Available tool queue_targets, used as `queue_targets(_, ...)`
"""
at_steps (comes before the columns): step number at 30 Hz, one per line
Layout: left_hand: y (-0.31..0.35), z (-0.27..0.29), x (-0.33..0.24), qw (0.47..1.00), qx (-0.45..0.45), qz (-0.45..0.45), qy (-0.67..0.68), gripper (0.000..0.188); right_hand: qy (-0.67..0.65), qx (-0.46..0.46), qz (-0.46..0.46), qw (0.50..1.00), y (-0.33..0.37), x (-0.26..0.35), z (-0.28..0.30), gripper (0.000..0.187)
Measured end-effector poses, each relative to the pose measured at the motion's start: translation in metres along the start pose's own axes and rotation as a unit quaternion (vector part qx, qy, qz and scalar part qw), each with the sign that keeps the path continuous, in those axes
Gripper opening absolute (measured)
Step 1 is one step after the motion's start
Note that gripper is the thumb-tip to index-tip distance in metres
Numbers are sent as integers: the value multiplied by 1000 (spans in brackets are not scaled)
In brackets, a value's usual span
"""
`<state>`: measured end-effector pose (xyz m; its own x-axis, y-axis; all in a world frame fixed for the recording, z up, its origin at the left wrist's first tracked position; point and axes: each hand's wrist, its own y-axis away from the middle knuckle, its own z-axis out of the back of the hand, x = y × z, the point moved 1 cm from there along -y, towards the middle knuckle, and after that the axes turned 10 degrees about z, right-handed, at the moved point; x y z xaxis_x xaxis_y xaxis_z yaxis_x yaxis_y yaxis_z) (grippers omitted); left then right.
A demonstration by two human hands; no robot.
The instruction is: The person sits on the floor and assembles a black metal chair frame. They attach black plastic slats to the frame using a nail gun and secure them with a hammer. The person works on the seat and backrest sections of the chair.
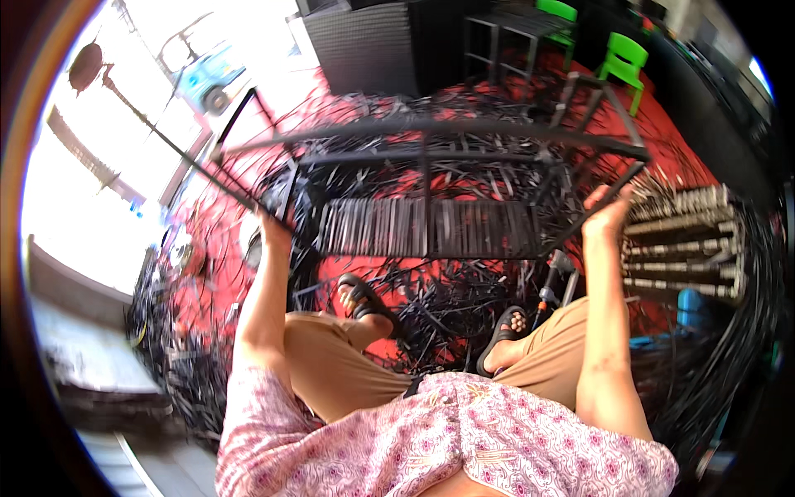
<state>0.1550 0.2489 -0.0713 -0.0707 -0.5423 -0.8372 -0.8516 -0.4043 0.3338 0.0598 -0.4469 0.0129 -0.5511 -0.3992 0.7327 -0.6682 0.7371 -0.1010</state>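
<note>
A black metal furniture frame (pixel 497 156) with long parallel bars stands tilted in front of me. Black flat strips run side by side across its lower panel (pixel 373 229). My left hand (pixel 275 229) is closed round the frame's left side bar. On the opposite side, my right hand (pixel 607 217) grips the right bar, its fingers partly hidden and a little blurred. Loose black strips (pixel 447 311) lie in tangles under and around the frame. A grey and black tool with an orange part (pixel 546 290) rests by my right foot.
Red floor (pixel 207 277) shows between the strips. To the right is a slatted frame wrapped in pale strips (pixel 679 248), beside a blue object (pixel 688 308). Green chairs (pixel 623 60), a dark table (pixel 517 25) and a woven black piece (pixel 364 50) stand behind. A blue vehicle (pixel 211 79) is outside, left.
</note>
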Motion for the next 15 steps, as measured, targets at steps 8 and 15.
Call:
queue_targets(8, -57, 119, 65, 974, -6, 200, -102, 101, -13, -98, -118, 988, 46, -169, 111, 46)
queue_targets(15, -28, 111, 17, 969, -89, 30, -230, 82, 83, -6, -140, 987, 73, -198, 77, 42)
